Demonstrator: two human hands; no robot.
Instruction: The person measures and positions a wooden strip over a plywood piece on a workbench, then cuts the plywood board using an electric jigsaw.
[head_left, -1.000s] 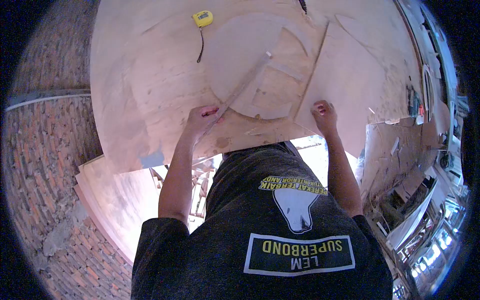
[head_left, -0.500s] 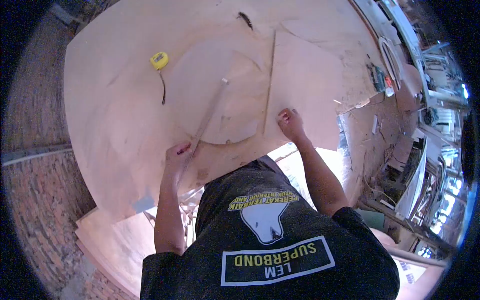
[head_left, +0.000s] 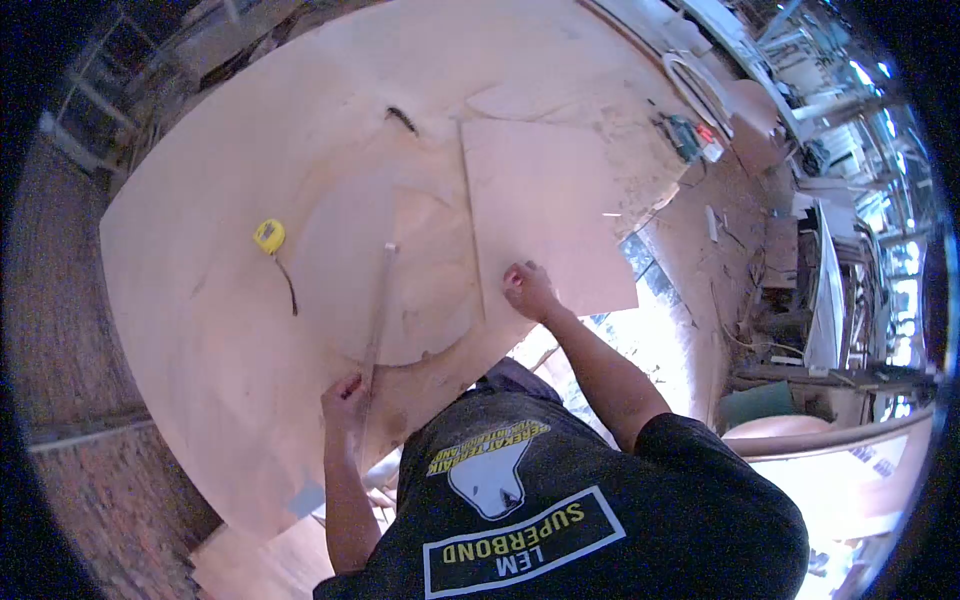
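Observation:
My left hand (head_left: 345,402) is closed at the lower end of a thin, straight pale strip (head_left: 378,315) that has a white tip at its far end. I cannot tell whether the fingers grip the strip or only rest beside it. Under the strip lies a rounded thin wooden panel (head_left: 335,250). Over the near part of a flat rectangular board (head_left: 545,190), my right hand (head_left: 530,291) has its fingers curled in; whatever they may hold is hidden. A yellow tape measure (head_left: 269,236) with a dark strap lies left of the strip.
The large wooden sheet (head_left: 200,200) under everything has a small dark bristly object (head_left: 402,120) on it. A green power tool (head_left: 684,138) sits at the far right. Beyond the right edge are a littered floor (head_left: 720,260) and stacked materials. A brick wall (head_left: 75,500) stands at left.
The whole view has shifted, so the tabletop things appear lower and further left. My right hand has stayed over the rectangular board, and my left hand by the strip's near end.

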